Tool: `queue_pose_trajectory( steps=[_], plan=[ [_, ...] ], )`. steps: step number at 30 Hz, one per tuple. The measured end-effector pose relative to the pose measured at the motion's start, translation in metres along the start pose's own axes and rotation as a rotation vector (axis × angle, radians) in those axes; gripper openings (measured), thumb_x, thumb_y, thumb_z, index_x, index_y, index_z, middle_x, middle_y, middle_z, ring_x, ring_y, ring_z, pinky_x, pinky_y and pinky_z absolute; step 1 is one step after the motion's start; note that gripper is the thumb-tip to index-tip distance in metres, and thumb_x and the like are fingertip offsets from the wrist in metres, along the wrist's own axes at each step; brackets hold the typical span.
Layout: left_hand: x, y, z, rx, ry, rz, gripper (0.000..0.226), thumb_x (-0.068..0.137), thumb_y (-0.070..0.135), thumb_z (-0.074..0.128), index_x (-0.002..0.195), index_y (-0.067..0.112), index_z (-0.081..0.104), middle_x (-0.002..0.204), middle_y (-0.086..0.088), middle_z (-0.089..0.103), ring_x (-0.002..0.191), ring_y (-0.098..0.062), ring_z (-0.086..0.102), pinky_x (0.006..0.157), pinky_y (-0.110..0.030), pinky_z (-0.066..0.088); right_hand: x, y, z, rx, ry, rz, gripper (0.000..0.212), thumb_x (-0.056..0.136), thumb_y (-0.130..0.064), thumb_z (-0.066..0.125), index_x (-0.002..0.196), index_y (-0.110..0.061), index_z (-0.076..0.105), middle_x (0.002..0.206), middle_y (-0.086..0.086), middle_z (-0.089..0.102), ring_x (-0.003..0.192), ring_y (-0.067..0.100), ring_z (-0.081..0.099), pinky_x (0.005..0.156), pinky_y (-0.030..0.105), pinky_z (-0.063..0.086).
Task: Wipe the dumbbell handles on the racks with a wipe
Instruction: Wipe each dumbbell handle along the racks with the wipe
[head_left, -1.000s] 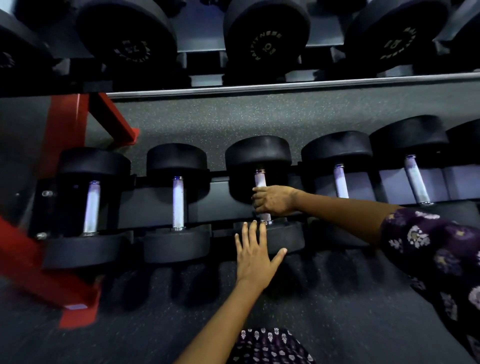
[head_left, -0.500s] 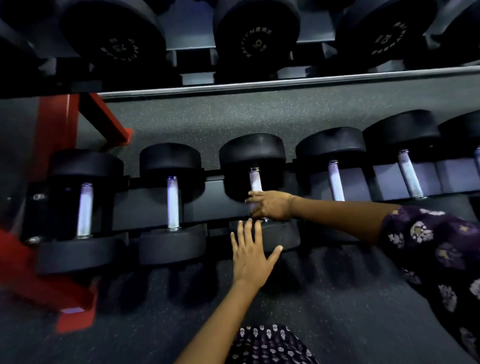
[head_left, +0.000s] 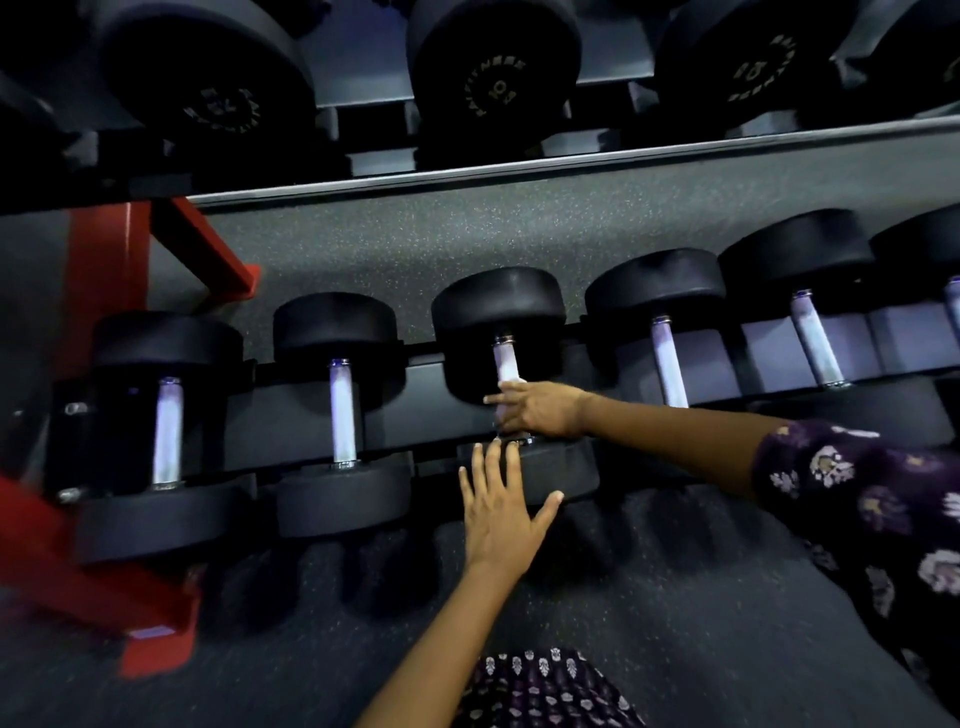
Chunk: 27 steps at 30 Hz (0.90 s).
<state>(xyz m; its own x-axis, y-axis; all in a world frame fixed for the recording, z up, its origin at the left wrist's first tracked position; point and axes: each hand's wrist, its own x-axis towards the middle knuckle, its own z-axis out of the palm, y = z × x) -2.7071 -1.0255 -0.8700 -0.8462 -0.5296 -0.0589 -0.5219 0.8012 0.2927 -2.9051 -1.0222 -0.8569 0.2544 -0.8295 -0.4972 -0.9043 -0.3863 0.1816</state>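
A: Entry, lower rack tier, middle of the frame. The right hand (head_left: 540, 410) comes in from the right edge and is curled round the near end of the third dumbbell handle (head_left: 505, 361). A pale scrap at its knuckles is probably the wipe (head_left: 511, 385) (too small and blurred to be sure).

B: And the left hand (head_left: 501, 512)?

A: Flat and spread wide, fingers straight, resting on the near head of that same dumbbell (head_left: 550, 470), just below centre. It holds nothing. I judge it is steadying the weight.

B: How should the stroke go?

A: My judgement: keep the fingers wrapped fully round the bar and slide along its whole length, from the near collar to the far head (head_left: 498, 306), with a slight twist so the underside is covered too. The bracing palm should stay put so the dumbbell does not roll in its cradle.

B: What can't we make out?

A: The underside of the bar and the fingertips behind it. The handles at lower left (head_left: 167, 431) and (head_left: 343, 413) and the one right of centre (head_left: 669, 364) show no sign of being clean or not. The upper tier's dumbbells (head_left: 493, 78) show only their heads at the top of the frame, handles hidden. The red frame (head_left: 98, 291) is cut off at the left edge.
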Motion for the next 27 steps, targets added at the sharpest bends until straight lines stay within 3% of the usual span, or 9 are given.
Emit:
queue_pose_trajectory(
  steps=[2,4,6,9,13,17,21,24,27],
  plan=[
    [0.000,0.000,0.000,0.000,-0.003,0.001,0.085,0.096,0.065,0.007,0.127,0.004,0.057,0.127,-0.016,0.061,0.121,-0.036,0.056,0.094,-0.052,0.047,-0.002,0.013,-0.004,0.062,0.109,0.074,0.039,0.085,-0.019,0.037,0.102,-0.025,0.072,0.109,-0.008,0.069,0.117,0.021,0.057,0.101,0.033,0.042],
    [0.001,0.001,0.000,0.001,-0.003,-0.006,0.084,0.096,0.065,0.007,0.126,0.004,0.058,0.127,-0.016,0.061,0.121,-0.036,0.056,0.094,-0.053,0.047,-0.005,0.019,0.000,0.200,0.289,0.209,0.039,0.081,-0.022,0.037,0.089,-0.023,0.075,0.093,-0.009,0.071,0.091,0.018,0.067,0.072,0.024,0.054],
    [0.001,0.001,0.001,0.003,0.004,0.000,0.081,0.096,0.064,0.012,0.127,0.004,0.057,0.127,-0.016,0.060,0.122,-0.036,0.056,0.095,-0.053,0.047,-0.002,0.002,0.011,0.282,0.405,0.344,0.037,0.082,-0.021,0.039,0.092,-0.016,0.073,0.097,-0.004,0.070,0.083,0.019,0.065,0.060,0.023,0.053],
    [0.000,0.001,0.002,0.005,-0.001,-0.002,0.083,0.096,0.065,0.011,0.128,0.003,0.056,0.129,-0.016,0.059,0.124,-0.037,0.054,0.098,-0.052,0.044,-0.005,-0.006,0.004,0.408,0.500,0.455,0.022,0.090,-0.024,0.049,0.101,-0.011,0.063,0.100,0.004,0.060,0.086,0.021,0.058,0.065,0.029,0.045],
    [0.000,0.001,0.003,-0.002,0.000,-0.002,0.083,0.096,0.065,0.011,0.129,0.002,0.054,0.130,-0.017,0.058,0.124,-0.038,0.053,0.097,-0.054,0.044,-0.006,0.008,-0.008,0.602,0.594,0.714,0.017,0.066,-0.013,0.077,0.078,-0.005,0.068,0.070,0.009,0.057,0.063,0.027,0.059,0.043,0.027,0.040],
    [-0.002,0.001,0.003,-0.013,-0.011,-0.008,0.080,0.096,0.065,0.012,0.130,0.004,0.051,0.130,-0.016,0.059,0.124,-0.037,0.053,0.097,-0.053,0.044,-0.004,-0.015,-0.001,0.673,0.447,0.728,0.029,0.086,-0.046,0.055,0.074,-0.020,0.050,0.075,-0.001,0.049,0.077,0.026,0.052,0.068,0.032,0.038],
    [-0.001,0.001,0.005,-0.030,0.013,0.002,0.073,0.094,0.065,0.021,0.132,0.006,0.044,0.131,-0.016,0.058,0.125,-0.036,0.052,0.098,-0.052,0.043,0.010,0.002,-0.005,0.949,0.508,0.755,0.012,0.087,-0.019,0.059,0.085,-0.026,0.068,0.105,0.010,0.052,0.100,0.031,0.056,0.093,0.040,0.044],
    [0.000,0.000,0.005,-0.023,-0.011,-0.007,0.078,0.096,0.066,0.010,0.132,0.005,0.043,0.132,-0.015,0.057,0.126,-0.036,0.052,0.098,-0.051,0.043,0.021,0.007,-0.011,0.885,0.551,0.874,0.021,0.089,-0.010,0.054,0.103,-0.006,0.070,0.110,0.018,0.055,0.096,0.037,0.058,0.093,0.047,0.044],
    [-0.001,0.001,0.005,-0.015,-0.014,-0.009,0.075,0.095,0.065,0.017,0.132,0.006,0.044,0.132,-0.014,0.057,0.128,-0.034,0.048,0.099,-0.051,0.043,0.016,-0.016,-0.006,0.837,0.602,0.876,0.023,0.092,-0.009,0.052,0.108,-0.001,0.066,0.114,0.018,0.055,0.096,0.036,0.058,0.079,0.037,0.045]
  ],
)
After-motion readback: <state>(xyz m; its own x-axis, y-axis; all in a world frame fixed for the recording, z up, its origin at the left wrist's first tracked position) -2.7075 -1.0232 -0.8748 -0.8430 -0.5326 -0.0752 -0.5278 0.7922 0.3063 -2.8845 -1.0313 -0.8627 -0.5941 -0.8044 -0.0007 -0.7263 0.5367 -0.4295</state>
